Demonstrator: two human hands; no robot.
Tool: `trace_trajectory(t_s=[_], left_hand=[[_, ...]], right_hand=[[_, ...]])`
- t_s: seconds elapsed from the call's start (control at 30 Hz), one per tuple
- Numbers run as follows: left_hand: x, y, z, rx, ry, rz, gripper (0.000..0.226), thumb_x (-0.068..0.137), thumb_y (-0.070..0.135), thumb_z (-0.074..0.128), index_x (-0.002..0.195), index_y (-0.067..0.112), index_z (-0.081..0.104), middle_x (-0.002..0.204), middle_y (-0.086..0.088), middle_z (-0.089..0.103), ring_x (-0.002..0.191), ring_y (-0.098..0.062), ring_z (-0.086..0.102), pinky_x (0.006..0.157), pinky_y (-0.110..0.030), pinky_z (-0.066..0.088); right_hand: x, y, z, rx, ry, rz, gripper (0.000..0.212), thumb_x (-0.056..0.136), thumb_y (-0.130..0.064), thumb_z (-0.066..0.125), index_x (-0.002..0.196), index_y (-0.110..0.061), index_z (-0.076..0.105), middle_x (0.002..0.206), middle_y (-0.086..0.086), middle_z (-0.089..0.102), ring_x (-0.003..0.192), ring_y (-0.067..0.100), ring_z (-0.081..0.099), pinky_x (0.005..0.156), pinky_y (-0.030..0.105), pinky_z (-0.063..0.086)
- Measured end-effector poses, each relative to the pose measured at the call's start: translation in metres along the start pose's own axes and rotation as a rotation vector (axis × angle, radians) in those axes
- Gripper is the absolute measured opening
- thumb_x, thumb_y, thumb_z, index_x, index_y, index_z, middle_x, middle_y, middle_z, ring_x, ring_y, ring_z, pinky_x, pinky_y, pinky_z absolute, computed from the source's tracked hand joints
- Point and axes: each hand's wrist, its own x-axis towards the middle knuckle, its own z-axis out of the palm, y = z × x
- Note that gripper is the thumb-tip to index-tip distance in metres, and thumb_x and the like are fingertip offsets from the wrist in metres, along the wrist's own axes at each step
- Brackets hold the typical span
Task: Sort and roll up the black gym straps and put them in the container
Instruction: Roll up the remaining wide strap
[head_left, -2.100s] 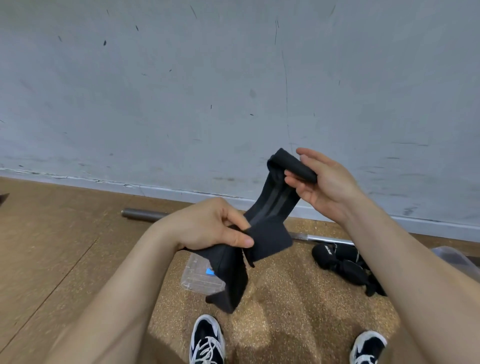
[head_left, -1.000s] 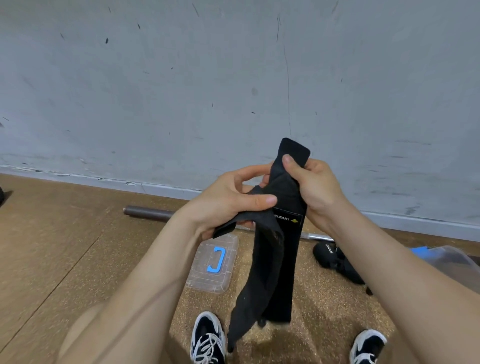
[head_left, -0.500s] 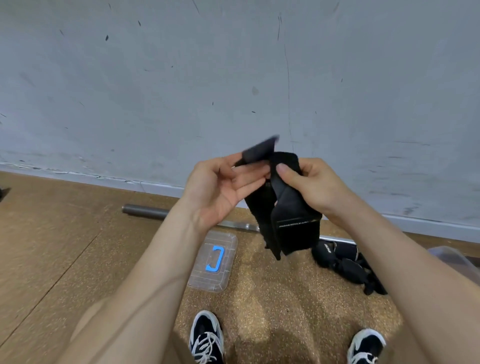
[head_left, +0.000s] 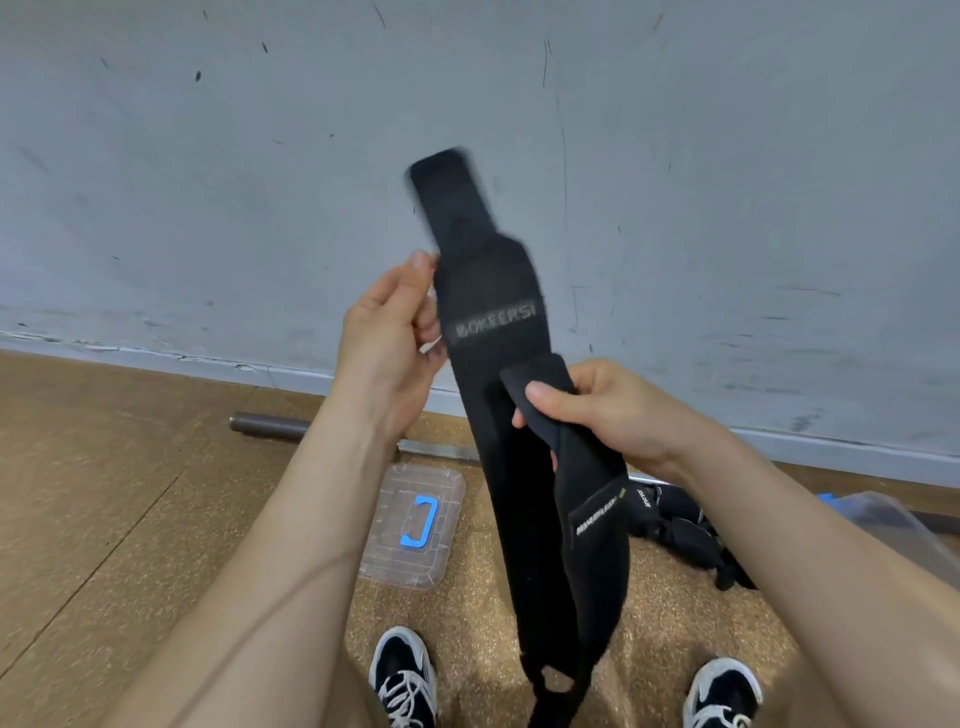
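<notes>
Black strap (head_left: 488, 312) rises between right hand (head_left: 608, 410) pinching its fold and left hand (head_left: 389, 332) seemingly gripping its edge.

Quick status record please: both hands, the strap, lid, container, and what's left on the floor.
left hand: grips the strap's upper part, beside the label
right hand: pinches the strap lower down, thumb on top
strap: unrolled, held up in front of the wall, lower end hanging looped toward the floor
lid: flat on the floor, blue handle up
container: clear, at the right edge, partly hidden by the right arm; contents cannot be told
other straps: loose pile on the floor, left of the container
rolled straps: none visible
</notes>
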Motion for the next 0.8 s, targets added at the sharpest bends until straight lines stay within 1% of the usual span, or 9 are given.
trace_trajectory(t_s=[0.07,0.13,0.23,0.33,0.43,0.53,0.63,0.7,0.8], left_hand=[[-0.001,-0.007,-0.002,0.096,-0.087,-0.128,0.047,0.088,0.039,0.069,0.121,0.007,0.063,0.092,-0.005,0.065,0.084,-0.016,0.061,0.075,-0.032,0.056],[-0.012,-0.019,0.002,0.291,-0.234,-0.258,0.043,0.083,0.035,0.072,0.118,0.010,0.064,0.101,-0.001,0.074,0.089,-0.014,0.070,0.078,-0.034,0.054],[-0.029,-0.036,0.010,0.461,-0.483,-0.320,0.032,0.093,0.004,0.062,0.124,0.009,0.061,0.110,-0.010,0.073,0.103,-0.026,0.070,0.092,-0.045,0.056],[-0.022,-0.039,0.010,0.509,-0.325,-0.212,0.038,0.095,-0.009,0.051,0.124,0.013,0.062,0.110,-0.012,0.074,0.103,-0.028,0.070,0.089,-0.044,0.058],[-0.016,-0.038,0.015,0.365,-0.139,-0.164,0.035,0.096,-0.007,0.051,0.120,0.015,0.063,0.109,-0.010,0.074,0.104,-0.028,0.070,0.085,-0.042,0.059],[-0.012,-0.040,0.017,0.306,-0.012,-0.050,0.035,0.097,-0.004,0.053,0.114,0.025,0.062,0.110,-0.004,0.073,0.105,-0.022,0.070,0.086,-0.041,0.059],[-0.006,-0.037,0.016,0.496,0.141,0.232,0.037,0.098,0.003,0.052,0.124,0.029,0.058,0.121,0.009,0.067,0.114,-0.008,0.062,0.099,-0.038,0.053],[-0.002,-0.029,0.012,0.627,0.239,0.408,0.041,0.099,0.006,0.050,0.133,0.030,0.053,0.126,0.015,0.060,0.118,-0.003,0.055,0.102,-0.030,0.047],[0.002,-0.025,0.009,0.610,0.176,0.375,0.048,0.099,0.005,0.051,0.138,0.032,0.049,0.123,0.011,0.064,0.116,-0.008,0.060,0.100,-0.036,0.052]], right_hand=[[0.001,-0.003,0.000,0.112,0.115,-0.057,0.026,0.100,-0.023,0.054,0.089,-0.006,0.070,0.059,0.001,0.068,0.051,0.011,0.064,0.051,0.022,0.051],[0.002,-0.005,-0.003,0.231,0.200,-0.123,0.026,0.100,-0.022,0.053,0.089,-0.005,0.069,0.058,0.001,0.068,0.050,0.011,0.064,0.051,0.021,0.052],[0.001,-0.006,-0.007,0.286,0.276,-0.158,0.024,0.100,-0.021,0.054,0.089,-0.006,0.069,0.060,-0.002,0.069,0.053,0.008,0.065,0.052,0.019,0.051],[-0.002,-0.005,-0.011,0.208,0.298,-0.177,0.023,0.101,-0.025,0.053,0.097,-0.012,0.072,0.069,-0.004,0.072,0.063,0.008,0.068,0.058,0.019,0.053],[0.000,-0.002,-0.019,-0.158,0.487,-0.264,0.022,0.101,-0.030,0.055,0.096,-0.022,0.076,0.097,-0.003,0.068,0.088,0.009,0.068,0.078,0.024,0.054],[-0.005,-0.002,-0.020,-0.300,0.466,-0.324,0.024,0.099,-0.025,0.058,0.085,-0.028,0.076,0.079,-0.011,0.070,0.074,0.003,0.065,0.071,0.023,0.048],[-0.015,-0.005,-0.019,-0.482,0.173,-0.231,0.020,0.097,-0.023,0.062,0.089,-0.026,0.080,0.072,-0.009,0.073,0.070,0.003,0.066,0.072,0.025,0.052],[-0.020,-0.007,-0.021,-0.425,0.026,-0.148,0.029,0.096,-0.023,0.064,0.071,-0.030,0.078,0.060,-0.009,0.067,0.059,0.003,0.060,0.059,0.019,0.047],[-0.018,-0.004,-0.026,-0.322,0.102,-0.160,0.034,0.095,-0.021,0.065,0.063,-0.026,0.074,0.056,-0.009,0.061,0.053,0.004,0.056,0.054,0.015,0.042]])
